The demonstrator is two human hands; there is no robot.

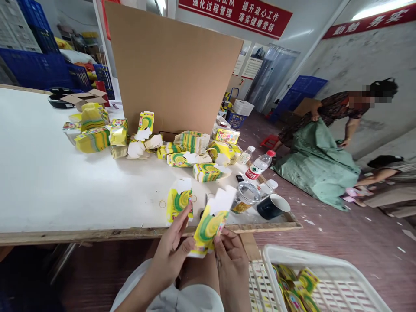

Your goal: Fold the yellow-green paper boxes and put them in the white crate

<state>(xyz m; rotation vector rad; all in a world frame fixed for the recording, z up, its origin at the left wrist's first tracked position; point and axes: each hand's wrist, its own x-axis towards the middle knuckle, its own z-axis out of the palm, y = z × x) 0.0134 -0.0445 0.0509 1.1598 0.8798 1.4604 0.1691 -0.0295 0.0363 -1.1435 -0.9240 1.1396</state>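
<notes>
Both my hands hold one small yellow-and-green carton with white flaps, just in front of the table's near edge. My left hand pinches its lower left side, thumb against the bottom corner. My right hand grips its lower right side with curled fingers. A second carton of the same print stands on the white table just beyond my left fingertips. Further back lie several flat and folded cartons in piles.
A tall brown cardboard sheet stands behind the piles. Water bottles, a jar and a dark cup sit at the table's right corner. A white basket with finished cartons is at my lower right. Two people handle a green sack on the floor.
</notes>
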